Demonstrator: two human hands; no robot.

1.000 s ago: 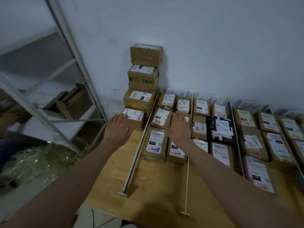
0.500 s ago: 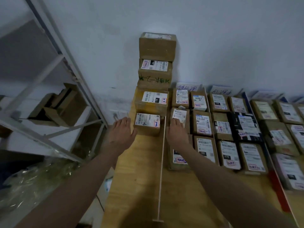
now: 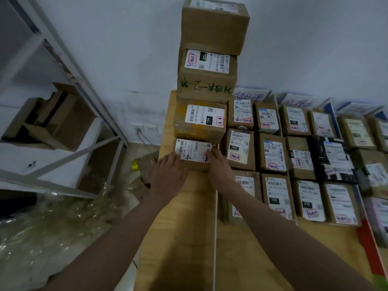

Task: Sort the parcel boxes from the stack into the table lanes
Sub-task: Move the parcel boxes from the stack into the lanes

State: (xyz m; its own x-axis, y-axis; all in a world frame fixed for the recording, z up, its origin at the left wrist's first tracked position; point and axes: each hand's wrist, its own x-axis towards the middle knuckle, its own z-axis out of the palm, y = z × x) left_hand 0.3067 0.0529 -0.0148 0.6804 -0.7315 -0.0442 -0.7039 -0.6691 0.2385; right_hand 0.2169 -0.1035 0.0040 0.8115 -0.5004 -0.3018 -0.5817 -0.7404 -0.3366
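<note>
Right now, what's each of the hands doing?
Left hand: fingers on the left side of the front parcel box, holding it.
Right hand: holding its right side.

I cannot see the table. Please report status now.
Both hands, left and right, touch front parcel box, grip unclear. Stack behind. Lane divider close right.
</note>
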